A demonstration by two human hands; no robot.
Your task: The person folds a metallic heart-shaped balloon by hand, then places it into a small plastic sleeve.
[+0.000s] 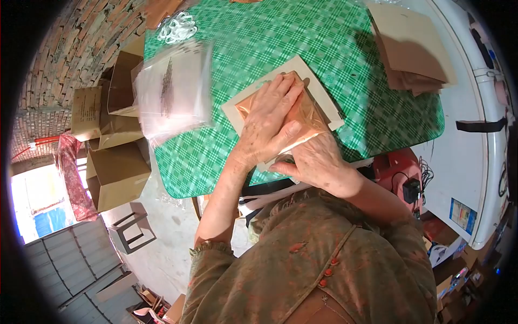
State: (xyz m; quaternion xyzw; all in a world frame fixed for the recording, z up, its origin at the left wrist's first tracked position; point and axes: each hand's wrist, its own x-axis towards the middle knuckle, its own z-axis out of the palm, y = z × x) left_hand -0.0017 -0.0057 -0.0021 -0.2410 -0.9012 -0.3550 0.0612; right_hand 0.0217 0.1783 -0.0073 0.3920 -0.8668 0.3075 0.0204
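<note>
An orange-brown folded item in clear plastic (307,114) lies on a beige cardboard sheet (298,63), which is set at a slant on the table. My left hand (267,116) rests palm down across the plastic-wrapped item, fingers stretched out and thumb pointing right. At the near edge of the same item is my right hand (318,162), back up, with its thumb pointing left. The fingers of this hand are hidden by the plastic-wrapped item, so their grip does not show.
The table has a green checked cover (237,38). At left lie a stack of clear plastic bags (175,89) and white loops (178,27). Beige cardboard sheets (413,43) are stacked at right, by a white appliance (453,156). Open cardboard boxes (121,173) stand left of the table.
</note>
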